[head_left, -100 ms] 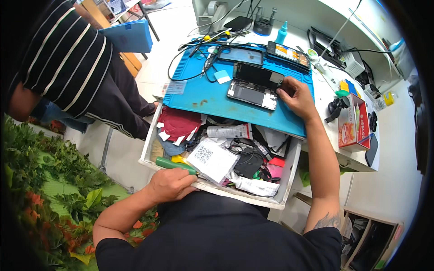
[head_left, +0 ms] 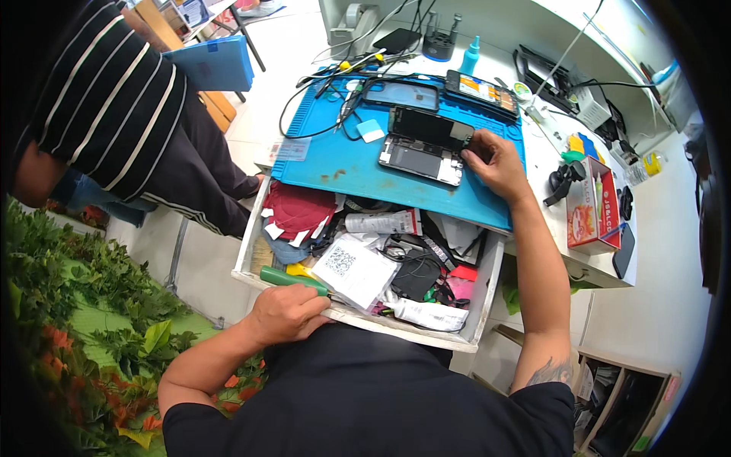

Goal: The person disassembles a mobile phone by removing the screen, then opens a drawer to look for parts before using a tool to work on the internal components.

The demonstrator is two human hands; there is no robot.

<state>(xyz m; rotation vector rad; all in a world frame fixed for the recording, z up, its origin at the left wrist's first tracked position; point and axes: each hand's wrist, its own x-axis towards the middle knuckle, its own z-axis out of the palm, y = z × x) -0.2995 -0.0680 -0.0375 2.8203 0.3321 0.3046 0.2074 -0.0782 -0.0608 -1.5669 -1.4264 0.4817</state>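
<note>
One blue work mat [head_left: 343,164] on white bench [head_left: 544,164], open cluttered drawer [head_left: 476,320] below.

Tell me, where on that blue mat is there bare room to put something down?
The blue mat is bare along its near-left part, between the opened phone and the open drawer. Its far edge is crowded with cables and phones; the drawer is crammed full.
</note>
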